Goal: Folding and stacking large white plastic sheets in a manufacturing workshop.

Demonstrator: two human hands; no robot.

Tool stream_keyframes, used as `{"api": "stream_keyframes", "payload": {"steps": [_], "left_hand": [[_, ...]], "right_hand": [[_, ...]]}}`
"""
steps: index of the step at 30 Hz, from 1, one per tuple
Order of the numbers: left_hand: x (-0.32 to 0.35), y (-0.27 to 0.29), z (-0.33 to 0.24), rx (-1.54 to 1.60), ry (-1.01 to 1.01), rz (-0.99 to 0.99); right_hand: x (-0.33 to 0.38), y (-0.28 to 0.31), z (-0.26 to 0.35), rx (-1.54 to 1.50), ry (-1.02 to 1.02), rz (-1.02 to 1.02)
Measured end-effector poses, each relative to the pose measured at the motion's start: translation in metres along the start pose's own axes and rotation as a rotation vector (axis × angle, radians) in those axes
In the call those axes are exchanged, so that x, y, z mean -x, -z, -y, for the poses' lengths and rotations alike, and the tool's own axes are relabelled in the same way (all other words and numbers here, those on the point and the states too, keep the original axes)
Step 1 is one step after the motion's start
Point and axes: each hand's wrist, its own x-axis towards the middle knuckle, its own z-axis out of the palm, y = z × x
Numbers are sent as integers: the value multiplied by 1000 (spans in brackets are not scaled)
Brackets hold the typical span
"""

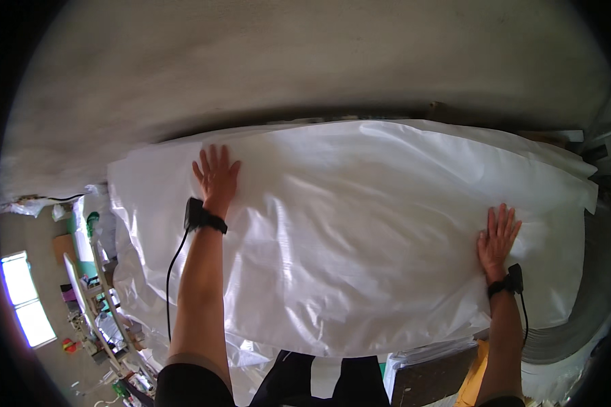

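Note:
A large white plastic sheet [360,237] lies spread out in front of me, creased and shiny in its middle and left parts. My left hand [217,176] rests flat on its upper left area, fingers spread toward the far edge. On the right part of the sheet, my right hand [498,236] lies palm down with its fingers stretched out. Each wrist wears a black strap with a small black box and a cable. What lies beneath the sheet is hidden.
A grey wall [305,61] runs along the sheet's far edge. At the left are a bright window [28,298] and a cluttered frame or rack. A dark brown panel [433,376] and something yellow [472,374] sit below the near edge. Grey layered material [563,339] curves at the right.

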Motion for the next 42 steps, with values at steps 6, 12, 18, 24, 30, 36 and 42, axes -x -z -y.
{"api": "stream_keyframes", "payload": {"steps": [6, 12, 18, 24, 30, 36, 42], "left_hand": [[126, 127, -139, 695, -130, -91], [242, 198, -212, 1172, -211, 125], [219, 58, -64, 938, -187, 217], [131, -70, 180, 423, 163, 60], [89, -149, 306, 275, 400, 19], [80, -177, 343, 1017, 566, 92], [91, -175, 378, 1229, 561, 181]], "right_hand": [[2, 20, 3, 125, -139, 167], [22, 118, 162, -102, -35, 140], [51, 86, 300, -107, 61, 54], [50, 66, 303, 42, 69, 97], [34, 80, 339, 157, -161, 515], [34, 85, 335, 103, -153, 547], [54, 117, 374, -113, -228, 273]]}}
